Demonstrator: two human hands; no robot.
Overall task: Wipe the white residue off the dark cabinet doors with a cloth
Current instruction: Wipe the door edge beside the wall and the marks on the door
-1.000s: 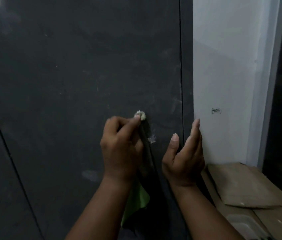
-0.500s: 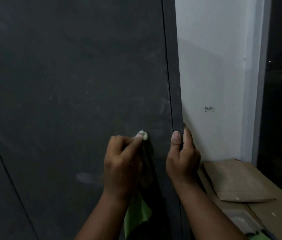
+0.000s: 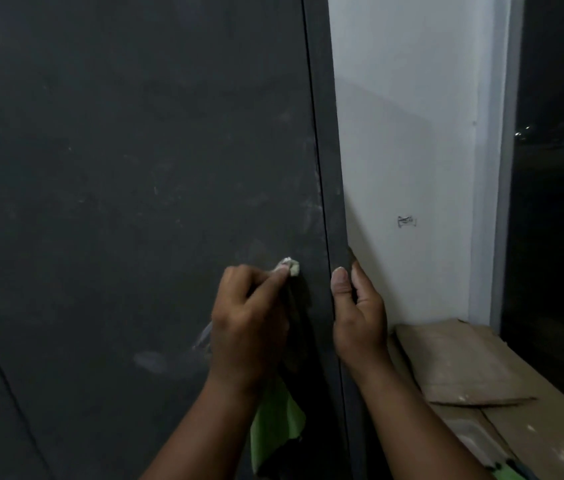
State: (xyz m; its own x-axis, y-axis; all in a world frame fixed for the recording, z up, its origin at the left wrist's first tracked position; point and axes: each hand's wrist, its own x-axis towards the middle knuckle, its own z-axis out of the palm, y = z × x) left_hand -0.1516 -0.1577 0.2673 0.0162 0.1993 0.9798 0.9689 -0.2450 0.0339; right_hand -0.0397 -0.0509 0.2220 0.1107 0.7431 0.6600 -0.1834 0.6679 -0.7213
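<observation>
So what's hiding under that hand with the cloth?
Under the left hand you can see the green cloth hanging down and its pale tip poking out against the dark cabinet door. The door right beneath the hand is covered.

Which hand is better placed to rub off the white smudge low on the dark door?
Left. The left hand already pinches the green cloth, beside the pale smudge on the dark cabinet door. The right hand grips the door's edge.

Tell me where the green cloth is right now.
In the head view, lower centre: the green cloth is bunched in the left hand, its soiled tip pressed on the dark cabinet door, its tail hanging below the wrist.
</observation>
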